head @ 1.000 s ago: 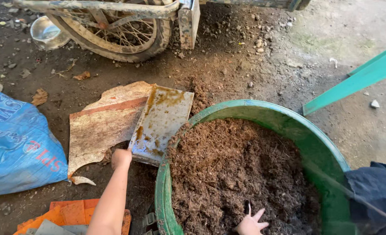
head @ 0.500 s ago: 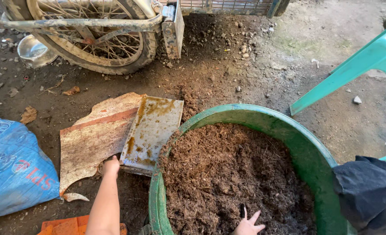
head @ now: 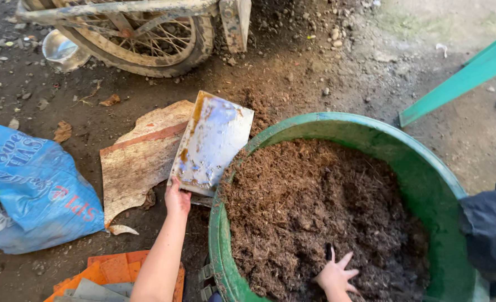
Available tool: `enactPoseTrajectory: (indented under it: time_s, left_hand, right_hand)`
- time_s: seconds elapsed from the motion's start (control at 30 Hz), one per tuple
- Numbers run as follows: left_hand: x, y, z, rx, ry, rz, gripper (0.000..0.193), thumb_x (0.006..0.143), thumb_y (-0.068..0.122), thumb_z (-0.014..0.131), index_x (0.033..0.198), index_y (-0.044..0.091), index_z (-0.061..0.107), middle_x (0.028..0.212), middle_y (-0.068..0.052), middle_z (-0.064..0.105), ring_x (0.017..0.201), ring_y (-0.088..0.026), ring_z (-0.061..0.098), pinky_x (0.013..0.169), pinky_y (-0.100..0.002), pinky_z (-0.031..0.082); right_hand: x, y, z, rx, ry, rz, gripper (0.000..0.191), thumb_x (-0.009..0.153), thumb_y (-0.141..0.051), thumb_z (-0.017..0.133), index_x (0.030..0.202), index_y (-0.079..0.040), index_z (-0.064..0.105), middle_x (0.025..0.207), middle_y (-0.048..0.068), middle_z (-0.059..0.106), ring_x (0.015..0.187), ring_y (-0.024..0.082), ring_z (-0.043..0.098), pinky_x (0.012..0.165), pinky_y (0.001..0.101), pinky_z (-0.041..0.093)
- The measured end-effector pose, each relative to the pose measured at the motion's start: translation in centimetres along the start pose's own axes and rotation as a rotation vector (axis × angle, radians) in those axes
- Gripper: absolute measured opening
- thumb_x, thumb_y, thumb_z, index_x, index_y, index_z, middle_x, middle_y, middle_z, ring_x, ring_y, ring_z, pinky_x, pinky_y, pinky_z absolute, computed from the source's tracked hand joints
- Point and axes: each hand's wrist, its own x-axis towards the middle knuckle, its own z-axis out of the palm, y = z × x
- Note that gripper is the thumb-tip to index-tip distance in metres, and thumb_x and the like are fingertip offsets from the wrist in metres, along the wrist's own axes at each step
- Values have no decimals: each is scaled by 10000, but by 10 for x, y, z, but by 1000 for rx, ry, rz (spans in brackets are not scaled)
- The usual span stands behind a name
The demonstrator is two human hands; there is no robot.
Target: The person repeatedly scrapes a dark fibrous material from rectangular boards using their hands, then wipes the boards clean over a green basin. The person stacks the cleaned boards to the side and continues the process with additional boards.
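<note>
My left hand grips the near edge of a rusty, stained metal sheet, which tilts up against the rim of a big green tub. The tub is filled with brown fibrous soil mix. My right hand rests on the soil near the tub's front edge, fingers spread, with a small dark object beside the fingers. Under the metal sheet lies a torn, worn board flat on the dirt.
A blue woven sack lies at the left. An orange crate sits at the bottom. A cart wheel and a metal bowl are at the top left. A teal leg slants in at right; dark cloth hangs by the tub.
My left hand has lifted the metal sheet so its far end tilts higher toward the tub rim. My right hand stays on the soil.
</note>
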Motion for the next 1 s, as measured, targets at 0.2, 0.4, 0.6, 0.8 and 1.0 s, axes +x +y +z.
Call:
enactPoseTrajectory:
  time_s: [0.2, 0.4, 0.6, 0.8, 1.0]
  left_hand:
    - [7, 25, 29, 142, 241, 460, 212, 1071, 238, 645, 992, 56, 572, 965, -58, 622, 843, -178, 609, 841, -401, 537]
    - [-49, 119, -28, 295, 103, 944, 222, 919, -112, 574, 1031, 72, 624, 1037, -28, 610, 980, -156, 591, 912, -321, 491]
    - [-140, 166, -18, 270, 182, 650, 148, 1112, 133, 507, 972, 175, 533, 869, 31, 566, 423, -111, 394, 312, -299, 257]
    - [-157, 142, 26, 442, 69, 514, 162, 1107, 200, 573, 951, 158, 554, 809, 64, 482, 385, -68, 318, 297, -262, 220]
    - [-168, 135, 37, 554, 41, 485, 129, 1070, 183, 585, 960, 117, 590, 793, 34, 490, 390, -63, 321, 300, -260, 234]
  right_hand:
    - [0, 5, -9, -201, -67, -68, 1344, 685, -455, 985, 1622, -487, 21, 1721, 81, -110, 1509, 481, 208, 1065, 728, 392]
    - [56, 6, -94, -271, -362, -548, 856, 794, -348, 828, 1549, -327, 426, 1434, 69, 643, 1162, 227, 684, 1048, 372, 531]
    - [101, -65, -155, -357, 152, -935, 342, 953, -308, 614, 1220, -113, 705, 1273, 174, 670, 1108, 307, 697, 981, 416, 566]
    - [94, -184, -185, -53, 493, -1201, 555, 1003, -331, 500, 1517, -125, 464, 1562, 139, 466, 1433, 346, 440, 1183, 511, 360]
    - [84, -228, -184, -236, 279, -879, 872, 906, -762, 469, 1557, -187, 387, 1648, 93, 322, 1495, 310, 340, 1200, 687, 199]
